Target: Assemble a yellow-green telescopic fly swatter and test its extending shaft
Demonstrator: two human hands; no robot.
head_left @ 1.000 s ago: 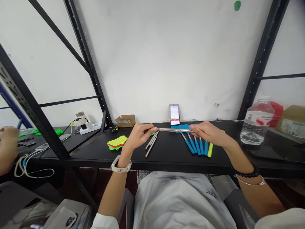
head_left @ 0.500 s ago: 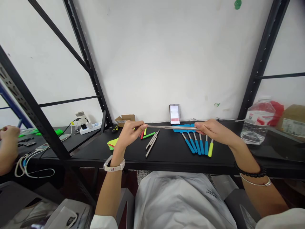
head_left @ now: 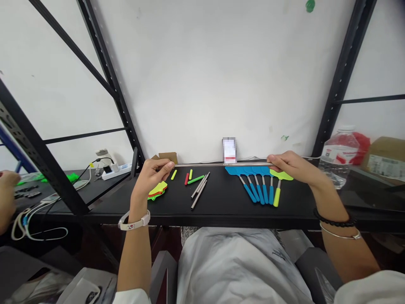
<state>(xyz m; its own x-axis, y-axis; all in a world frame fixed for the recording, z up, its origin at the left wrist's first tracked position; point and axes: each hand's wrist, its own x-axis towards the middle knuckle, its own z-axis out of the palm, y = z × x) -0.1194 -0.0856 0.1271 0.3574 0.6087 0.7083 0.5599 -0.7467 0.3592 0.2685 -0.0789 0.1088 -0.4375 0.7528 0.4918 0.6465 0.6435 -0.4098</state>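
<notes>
A slim metal telescopic rod (head_left: 199,164) stretches level above the black table, with a stepped joint near its middle. My left hand (head_left: 153,175) pinches its left end between thumb and fingers. At the other end, my right hand (head_left: 291,168) is closed on it the same way; whether it is one rod or several together I cannot tell. Below lie several short metal rods (head_left: 200,192), a green grip sleeve (head_left: 196,180), a red sleeve (head_left: 186,179) and a yellow sleeve (head_left: 174,175). Several blue flat-headed swatters (head_left: 249,189) and one yellow swatter (head_left: 276,197) lie in a row nearer my right hand.
Flat yellow, red and green heads (head_left: 157,190) are stacked by my left wrist. A phone (head_left: 229,150) leans against the wall. A large plastic bottle (head_left: 339,156) and a cardboard box (head_left: 387,158) stand right. Another person's hand (head_left: 8,181) shows far left, past the shelf post.
My hands have moved farther apart, the left one to the left and the right one slightly right. The rod between them shows longer. The camera view has shifted a little.
</notes>
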